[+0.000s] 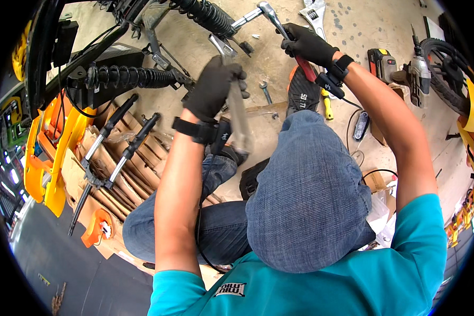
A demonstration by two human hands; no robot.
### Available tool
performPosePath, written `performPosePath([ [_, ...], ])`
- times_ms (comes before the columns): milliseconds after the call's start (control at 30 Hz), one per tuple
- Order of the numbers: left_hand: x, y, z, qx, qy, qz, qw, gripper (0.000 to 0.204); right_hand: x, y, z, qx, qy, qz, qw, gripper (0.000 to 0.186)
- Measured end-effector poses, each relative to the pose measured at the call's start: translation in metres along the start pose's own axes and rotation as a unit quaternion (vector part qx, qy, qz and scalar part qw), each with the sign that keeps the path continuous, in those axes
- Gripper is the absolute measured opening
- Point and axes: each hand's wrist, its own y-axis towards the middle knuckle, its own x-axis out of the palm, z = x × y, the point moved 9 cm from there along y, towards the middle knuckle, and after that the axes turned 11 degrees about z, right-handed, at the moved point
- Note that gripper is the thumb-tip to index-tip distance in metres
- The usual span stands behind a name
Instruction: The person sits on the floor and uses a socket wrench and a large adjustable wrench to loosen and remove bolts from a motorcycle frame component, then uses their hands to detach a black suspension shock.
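My left hand [213, 89], in a black glove, is closed around a long silver wrench [239, 118], partly blurred. The wrench's upper end reaches the lower mount of a black coil-spring shock absorber [208, 16]. My right hand [308, 46], also gloved, grips a ratchet wrench [274, 20] with a red handle. From the ratchet's head a silver socket extension [246, 19] points left to the same mount. A second shock absorber [129, 77] juts from the black vehicle frame [110, 37] on the left.
An adjustable wrench [314, 16], a small spanner [266, 92] and a yellow screwdriver [328, 107] lie on the floor. To the right are an impact wrench [418, 73] and a wheel [447, 60]. Fork tubes [124, 158] rest on cardboard [137, 192] beside yellow body panels [63, 163].
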Motion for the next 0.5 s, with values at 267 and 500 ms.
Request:
performPosePath([
  [267,0.002,0.013,-0.033,0.106,0.222,0.070,0.967,0.049,-0.009,-0.017,-0.047,0.004,0.027,-0.081,0.996,0.021],
  [500,0.013,0.035,-0.063,0.314,0.373,0.239,0.840,0.060,-0.016,-0.011,-0.067,0.010,0.037,-0.089,0.995,0.022],
])
